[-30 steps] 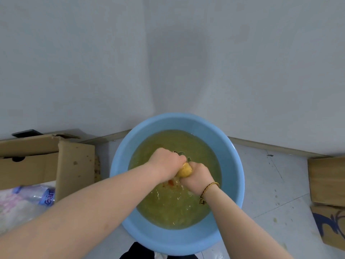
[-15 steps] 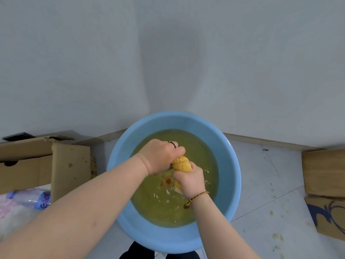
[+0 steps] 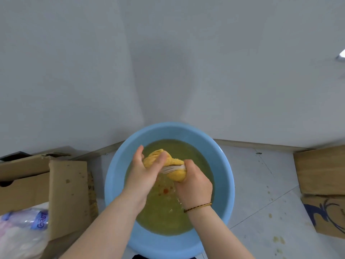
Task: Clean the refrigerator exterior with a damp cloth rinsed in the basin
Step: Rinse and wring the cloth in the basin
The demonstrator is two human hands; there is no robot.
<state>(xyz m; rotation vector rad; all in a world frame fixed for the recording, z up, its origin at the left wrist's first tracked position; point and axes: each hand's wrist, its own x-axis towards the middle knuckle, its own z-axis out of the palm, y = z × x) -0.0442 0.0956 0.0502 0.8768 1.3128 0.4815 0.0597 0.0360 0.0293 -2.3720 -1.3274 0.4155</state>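
Both hands have lifted slightly above the water since half a second ago, and more of the twisted cloth [image 3: 175, 161] now shows between them. Right hand [image 3: 195, 184] is clamped round one end. Left hand [image 3: 145, 172] is blurred, thumb and fingers either side of the other end; whether it grips firmly cannot be told. Cloth is yellow with a pale stripe, bunched and wrung, held over the blue basin [image 3: 112, 184] of murky yellow-green water. Rinsing looks nearly finished. Wiping the refrigerator, which is not in view, appears to be still ahead.
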